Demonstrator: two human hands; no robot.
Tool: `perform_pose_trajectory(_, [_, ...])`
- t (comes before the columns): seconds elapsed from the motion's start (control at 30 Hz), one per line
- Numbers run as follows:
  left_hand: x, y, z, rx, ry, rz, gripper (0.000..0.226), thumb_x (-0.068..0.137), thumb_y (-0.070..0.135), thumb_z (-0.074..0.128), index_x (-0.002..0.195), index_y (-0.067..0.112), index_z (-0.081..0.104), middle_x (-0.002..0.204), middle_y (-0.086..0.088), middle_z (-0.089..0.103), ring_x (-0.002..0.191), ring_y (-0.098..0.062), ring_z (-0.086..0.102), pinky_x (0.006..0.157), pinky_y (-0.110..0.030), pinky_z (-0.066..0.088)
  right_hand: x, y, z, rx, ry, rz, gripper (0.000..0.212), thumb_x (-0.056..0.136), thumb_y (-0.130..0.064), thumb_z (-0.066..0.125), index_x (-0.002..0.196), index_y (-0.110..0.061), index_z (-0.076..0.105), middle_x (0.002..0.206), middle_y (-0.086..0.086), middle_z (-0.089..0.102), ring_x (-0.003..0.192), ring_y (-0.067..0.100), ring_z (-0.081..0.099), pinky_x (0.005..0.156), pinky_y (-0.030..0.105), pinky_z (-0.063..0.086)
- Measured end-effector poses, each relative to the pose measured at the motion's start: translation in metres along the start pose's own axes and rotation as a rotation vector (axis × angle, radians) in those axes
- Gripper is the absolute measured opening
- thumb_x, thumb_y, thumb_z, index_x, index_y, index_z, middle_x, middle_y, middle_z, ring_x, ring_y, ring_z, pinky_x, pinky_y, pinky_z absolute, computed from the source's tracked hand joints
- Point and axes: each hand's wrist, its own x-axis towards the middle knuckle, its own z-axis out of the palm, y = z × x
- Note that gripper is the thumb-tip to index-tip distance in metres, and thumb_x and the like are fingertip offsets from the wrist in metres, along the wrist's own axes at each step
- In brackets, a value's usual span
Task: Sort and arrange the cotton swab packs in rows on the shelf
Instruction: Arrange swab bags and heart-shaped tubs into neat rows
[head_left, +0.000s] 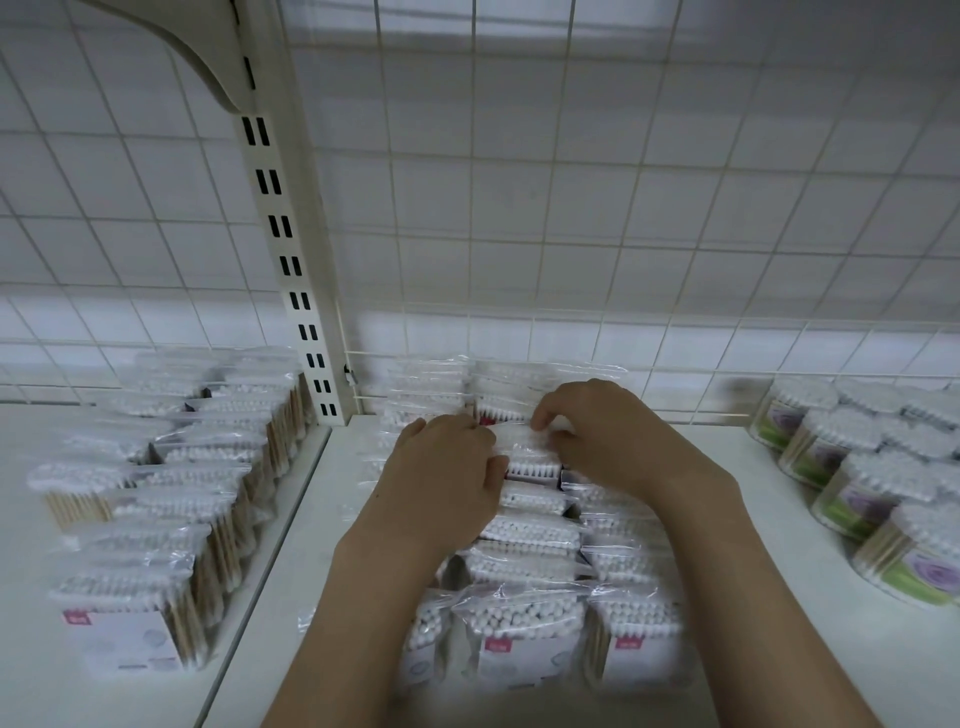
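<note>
Clear bags of white-tipped cotton swabs stand in rows (524, 571) running front to back on the white shelf (311, 519). My left hand (447, 467) and my right hand (608, 431) meet over the middle row, far back. Both pinch the top of one swab pack (524, 447), the left from its left side, the right from its right edge. More packs (467, 384) stand behind it against the wire grid. My forearms hide parts of the left and right rows.
Left of the slotted upright post (291, 249), another shelf section holds rows of wooden-stick swab bags (171, 493). Round tubs of swabs with green and purple labels (857, 478) line the right side. A wire grid (571, 208) backs the shelf.
</note>
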Motion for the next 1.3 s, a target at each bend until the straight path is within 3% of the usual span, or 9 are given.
perform_pose_trajectory(0.07, [-0.001, 0.001, -0.001, 0.001, -0.001, 0.003, 0.021, 0.097, 0.031, 0.034, 0.085, 0.019, 0.047, 0.091, 0.006, 0.047, 0.097, -0.016, 0.052, 0.092, -0.028, 0.034, 0.000, 0.001, -0.005, 0.025, 0.015, 0.001, 0.027, 0.093, -0.013, 0.046, 0.114, -0.021, 0.060, 0.120, -0.004, 0.059, 0.112, 0.016, 0.051, 0.096, 0.032, 0.039])
perform_pose_trajectory(0.33, [0.008, 0.001, -0.012, 0.060, -0.059, 0.006, 0.031, 0.098, 0.030, 0.033, 0.087, 0.010, 0.054, 0.100, -0.002, 0.051, 0.099, -0.020, 0.052, 0.091, -0.032, 0.039, 0.019, 0.001, -0.009, -0.096, -0.012, -0.029, 0.044, 0.094, -0.008, 0.038, 0.136, -0.019, 0.043, 0.141, 0.001, 0.043, 0.129, 0.022, 0.039, 0.105, 0.039, 0.033])
perform_pose_trajectory(0.5, [0.027, -0.007, -0.019, 0.032, -0.076, -0.001, 0.038, 0.098, 0.026, 0.033, 0.128, 0.010, 0.050, 0.130, -0.005, 0.049, 0.121, -0.021, 0.045, 0.104, -0.034, 0.034, 0.027, -0.003, 0.000, -0.051, -0.128, -0.074, 0.050, 0.088, 0.001, 0.038, 0.131, -0.020, 0.051, 0.139, -0.001, 0.046, 0.127, 0.019, 0.041, 0.104, 0.035, 0.034])
perform_pose_trajectory(0.67, [0.041, -0.010, -0.013, 0.087, -0.185, 0.005, 0.041, 0.099, 0.025, 0.031, 0.137, 0.010, 0.040, 0.147, -0.005, 0.035, 0.136, -0.018, 0.027, 0.113, -0.035, 0.020, 0.026, 0.003, -0.004, 0.040, -0.137, -0.083, 0.047, 0.086, 0.004, 0.037, 0.119, -0.021, 0.060, 0.130, -0.004, 0.053, 0.119, 0.014, 0.047, 0.098, 0.025, 0.037])
perform_pose_trajectory(0.83, [0.036, -0.009, -0.014, 0.095, -0.217, -0.019, 0.024, 0.098, 0.023, 0.028, 0.090, 0.017, 0.050, 0.111, -0.006, 0.058, 0.101, -0.020, 0.049, 0.099, -0.037, 0.033, 0.028, 0.011, -0.017, 0.112, -0.097, -0.054, 0.044, 0.090, 0.001, 0.036, 0.121, -0.019, 0.059, 0.131, -0.002, 0.053, 0.119, 0.013, 0.048, 0.098, 0.022, 0.038])
perform_pose_trajectory(0.93, [0.035, -0.008, -0.016, 0.133, -0.177, -0.009, 0.023, 0.098, 0.024, 0.028, 0.083, 0.018, 0.045, 0.094, -0.004, 0.057, 0.082, -0.016, 0.043, 0.084, -0.032, 0.035, 0.035, 0.014, -0.022, 0.062, -0.047, -0.045, 0.042, 0.092, 0.000, 0.036, 0.127, -0.015, 0.055, 0.133, 0.000, 0.051, 0.124, 0.015, 0.044, 0.101, 0.024, 0.036])
perform_pose_trajectory(1.1, [0.040, -0.007, -0.017, 0.143, -0.154, -0.008, 0.028, 0.098, 0.025, 0.029, 0.077, 0.014, 0.044, 0.081, -0.001, 0.051, 0.076, -0.018, 0.046, 0.074, -0.029, 0.031, 0.050, 0.011, -0.017, -0.007, -0.094, -0.032, 0.043, 0.095, -0.005, 0.037, 0.136, -0.015, 0.045, 0.143, 0.003, 0.042, 0.131, 0.018, 0.036, 0.107, 0.029, 0.031])
perform_pose_trajectory(1.2, [0.050, -0.009, -0.016, 0.118, -0.148, -0.001, 0.028, 0.098, 0.025, 0.030, 0.101, 0.012, 0.055, 0.109, -0.003, 0.057, 0.098, -0.020, 0.052, 0.085, -0.031, 0.035, 0.053, 0.008, -0.012, -0.009, -0.146, -0.025, 0.046, 0.091, 0.001, 0.038, 0.132, -0.016, 0.050, 0.140, 0.000, 0.045, 0.129, 0.018, 0.040, 0.105, 0.028, 0.033])
perform_pose_trajectory(1.3, [0.062, -0.011, -0.014, 0.104, -0.149, -0.009, 0.037, 0.097, 0.020, 0.033, 0.131, 0.012, 0.045, 0.136, -0.004, 0.045, 0.126, -0.021, 0.040, 0.104, -0.035, 0.031, 0.052, 0.009, -0.011, 0.029, -0.156, -0.031, 0.045, 0.089, 0.003, 0.038, 0.122, -0.018, 0.060, 0.132, -0.003, 0.054, 0.120, 0.015, 0.048, 0.096, 0.021, 0.037])
